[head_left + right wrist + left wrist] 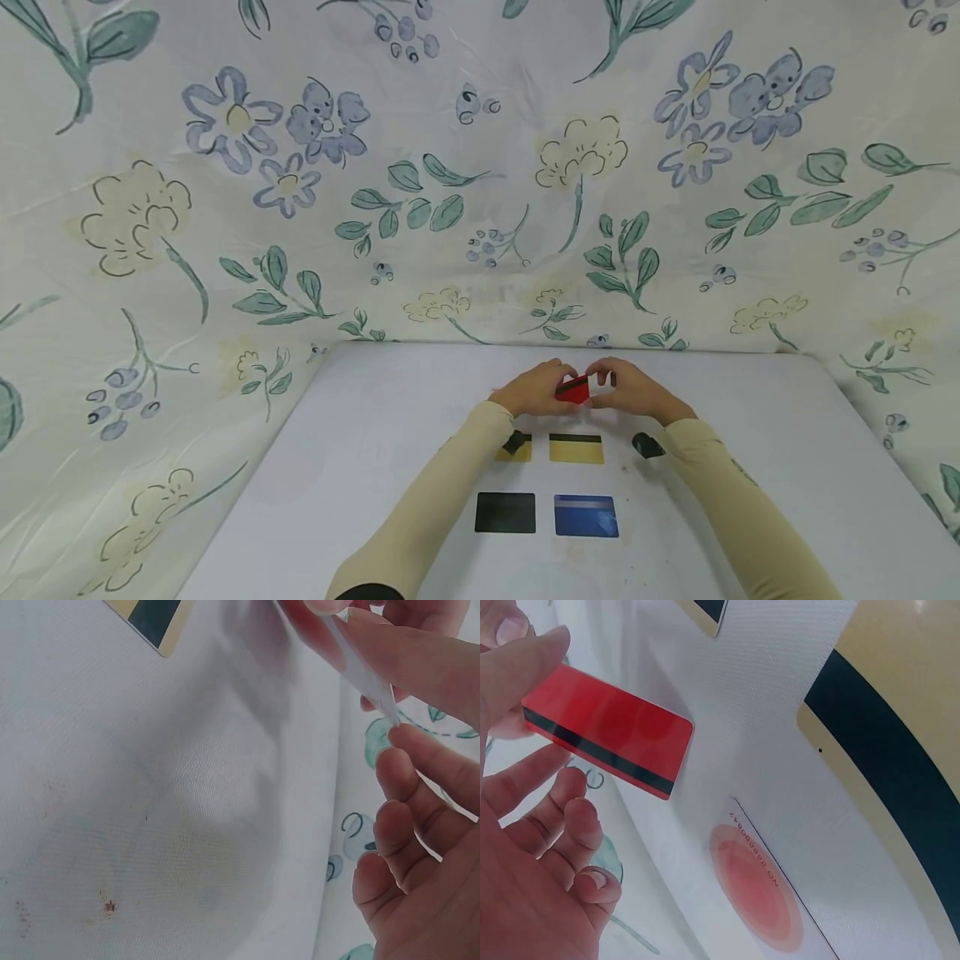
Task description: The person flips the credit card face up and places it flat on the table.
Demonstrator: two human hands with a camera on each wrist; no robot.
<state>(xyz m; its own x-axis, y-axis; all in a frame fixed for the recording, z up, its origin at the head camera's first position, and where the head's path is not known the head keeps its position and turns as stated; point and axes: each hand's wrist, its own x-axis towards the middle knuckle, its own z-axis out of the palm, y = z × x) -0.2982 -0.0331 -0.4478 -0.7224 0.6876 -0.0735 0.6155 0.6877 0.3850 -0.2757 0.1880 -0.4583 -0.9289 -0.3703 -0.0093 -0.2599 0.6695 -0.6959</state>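
Observation:
Near the table's far edge, both hands hold a red card (574, 390) with a black stripe, raised above the surface. My left hand (537, 388) pinches one side of it, its thumb over a corner in the left wrist view. The right hand (632, 388) meets the card's opposite side with thumb and index finger; its other fingers bend loosely in the right wrist view. Below the left hand lies a white card with pink circles (756, 889), mostly hidden in the head view. Two yellow striped cards lie nearer, one whole (576, 450), one partly covered (524, 454).
A black card (506, 512) and a blue card (587, 516) lie side by side in the nearest row. The white table (337, 467) backs onto a floral cloth (480, 192). Small brownish marks (110, 906) show on the table's right part.

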